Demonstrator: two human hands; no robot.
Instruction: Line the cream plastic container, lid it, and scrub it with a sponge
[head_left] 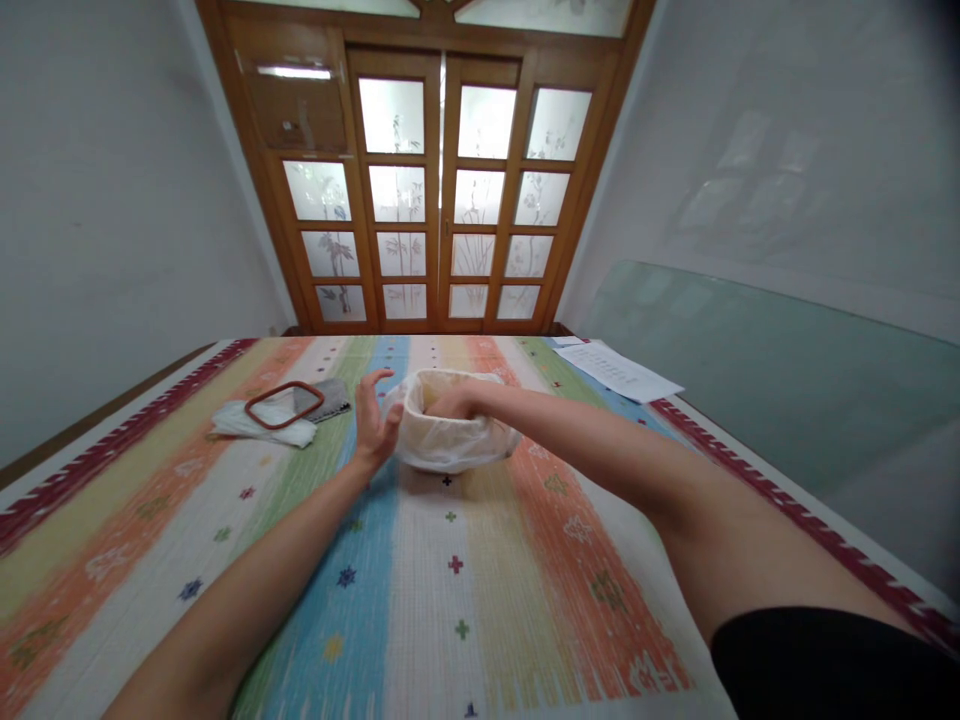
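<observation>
A small round container lined with a thin white plastic bag stands on the striped cloth, the bag folded over its rim. My right hand reaches down inside it from the right. The fingers are mostly hidden by the rim and liner, so whether they hold anything does not show. Just left of the container is my left hand, with thumb and fingers apart and nothing in it. It is close to the bag's edge; I cannot tell whether it touches.
Further left, a reddish-brown rounded frame lies over a folded white cloth and a grey cloth. Printed paper sheets lie at the table's far right. A striped tablecloth covers the table, with a greenish glass panel along the right wall.
</observation>
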